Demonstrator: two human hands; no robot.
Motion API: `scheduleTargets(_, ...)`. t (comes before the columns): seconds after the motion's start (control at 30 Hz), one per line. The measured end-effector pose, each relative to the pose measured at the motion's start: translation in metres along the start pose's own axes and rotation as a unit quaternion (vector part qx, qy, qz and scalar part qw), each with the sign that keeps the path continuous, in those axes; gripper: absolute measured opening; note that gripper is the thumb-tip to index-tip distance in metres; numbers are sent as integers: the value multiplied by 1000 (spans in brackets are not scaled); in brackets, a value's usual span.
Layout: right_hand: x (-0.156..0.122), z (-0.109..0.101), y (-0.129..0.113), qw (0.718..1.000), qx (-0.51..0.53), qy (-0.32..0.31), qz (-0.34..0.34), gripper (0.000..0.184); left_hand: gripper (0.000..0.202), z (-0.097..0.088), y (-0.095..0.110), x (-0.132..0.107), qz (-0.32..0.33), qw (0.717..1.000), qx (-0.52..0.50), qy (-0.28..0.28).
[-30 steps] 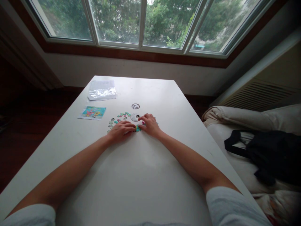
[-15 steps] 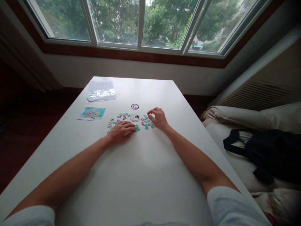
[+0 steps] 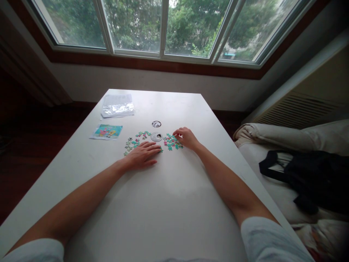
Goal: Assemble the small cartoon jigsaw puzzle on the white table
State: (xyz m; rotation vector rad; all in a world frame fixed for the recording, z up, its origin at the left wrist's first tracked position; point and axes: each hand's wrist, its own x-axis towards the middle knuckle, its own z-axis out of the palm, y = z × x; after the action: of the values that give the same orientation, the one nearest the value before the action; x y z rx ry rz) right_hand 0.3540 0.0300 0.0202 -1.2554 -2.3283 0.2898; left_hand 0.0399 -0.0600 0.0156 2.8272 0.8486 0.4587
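Note:
Small teal, pink and green jigsaw pieces (image 3: 171, 142) lie scattered in the middle of a white table (image 3: 169, 203). My left hand (image 3: 142, 154) lies flat on the table with fingers stretched out, its fingertips on pieces near the centre. My right hand (image 3: 186, 137) rests at the right edge of the pieces, fingers curled in a pinch over them; what they hold is too small to see. More loose pieces (image 3: 133, 141) lie just beyond my left hand.
A round metal lid (image 3: 156, 137) and a second round disc (image 3: 156, 124) sit behind the pieces. A picture card (image 3: 106, 131) and a clear plastic bag (image 3: 117, 105) lie at the far left. A black bag (image 3: 313, 178) rests on bedding to the right.
My right hand has moved away from my left, to the right side of the pieces, uncovering a cluster. My left hand has flattened and slid slightly nearer to me.

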Motion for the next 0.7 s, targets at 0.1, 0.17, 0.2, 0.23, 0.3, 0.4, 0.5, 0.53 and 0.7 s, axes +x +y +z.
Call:
scheduleTargets(0.1, 0, 7, -5, 1000, -12, -16, -12, 23, 59, 0, 1, 0, 5, 1000, -10, 5)
scheduleTargets(0.17, 0, 10, -6, 999, -20, -26, -22, 24, 62, -1, 2, 1, 4, 1000, -11, 2)
scheduleTargets(0.2, 0, 11, -7, 999, -24, -31, -27, 24, 63, -1, 3, 1, 5, 1000, -10, 1)
scheduleTargets(0.23, 0, 12, -8, 999, -29, -34, -31, 23, 63, -2, 4, 1, 6, 1000, -9, 1)
scheduleTargets(0.3, 0, 13, -10, 998, -37, -39, -36, 21, 60, -3, 5, 2, 9, 1000, -6, 10)
scheduleTargets(0.4, 0, 15, -12, 998, -47, -37, -32, 17, 44, -5, 5, 3, 0, 999, 4, 43)
scheduleTargets(0.5, 0, 16, -10, 998, -51, -33, -21, 15, 31, -4, 2, 2, -26, 997, 18, 73)
scheduleTargets(0.53, 0, 16, -9, 998, -51, -31, -16, 15, 30, -4, 1, 2, -33, 996, 23, 81)
scheduleTargets(0.7, 1, 15, -2, 999, -42, -24, 15, 16, 26, -3, -2, 0, -43, 995, 33, 85)
